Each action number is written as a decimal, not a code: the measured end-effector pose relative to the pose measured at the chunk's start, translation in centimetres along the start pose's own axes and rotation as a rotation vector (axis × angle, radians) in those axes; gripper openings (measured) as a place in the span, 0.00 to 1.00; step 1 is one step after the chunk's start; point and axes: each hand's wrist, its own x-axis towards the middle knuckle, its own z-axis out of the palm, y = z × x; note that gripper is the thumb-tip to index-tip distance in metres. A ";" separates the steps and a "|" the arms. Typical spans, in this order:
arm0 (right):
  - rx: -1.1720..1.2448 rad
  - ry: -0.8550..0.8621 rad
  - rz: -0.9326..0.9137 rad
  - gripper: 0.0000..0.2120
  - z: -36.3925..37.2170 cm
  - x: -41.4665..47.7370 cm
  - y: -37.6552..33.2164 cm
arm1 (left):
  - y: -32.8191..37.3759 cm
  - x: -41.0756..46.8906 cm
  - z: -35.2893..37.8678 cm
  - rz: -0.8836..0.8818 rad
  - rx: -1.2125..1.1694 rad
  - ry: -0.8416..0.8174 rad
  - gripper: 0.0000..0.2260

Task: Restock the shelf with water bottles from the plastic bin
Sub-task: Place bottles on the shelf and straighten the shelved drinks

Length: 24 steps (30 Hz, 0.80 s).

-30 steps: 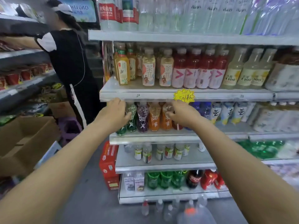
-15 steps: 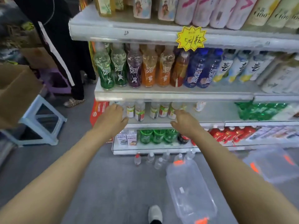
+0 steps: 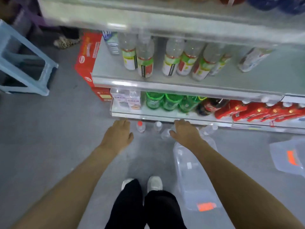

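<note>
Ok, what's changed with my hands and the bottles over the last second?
Both hands dropped from the coloured-drinks shelf to the front of the bottom shelf; the left hand and right hand now reach toward the small water bottles standing on the floor. Neither took hold of anything. Those bottles and the clear plastic bin stayed where they were.

Grey floor at your feet carries a clear plastic bin and small clear water bottles near the shelf base. Grey metal shelf: clear bottles with green-and-red labels, standing.
</note>
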 end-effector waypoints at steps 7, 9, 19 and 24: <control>0.040 -0.036 0.075 0.22 12.7 8.9 1.4 | -2.7 8.8 12.9 -0.015 0.006 -0.072 0.20; 0.052 -0.020 0.083 0.23 16.2 11.3 1.9 | -3.8 11.3 16.5 -0.026 -0.015 -0.080 0.21; 0.380 0.193 0.206 0.27 28.8 21.2 2.0 | -8.1 21.0 30.6 -0.100 -0.243 0.018 0.26; 0.655 0.304 0.255 0.35 33.0 24.5 1.7 | -8.5 24.0 34.6 -0.111 -0.430 0.044 0.28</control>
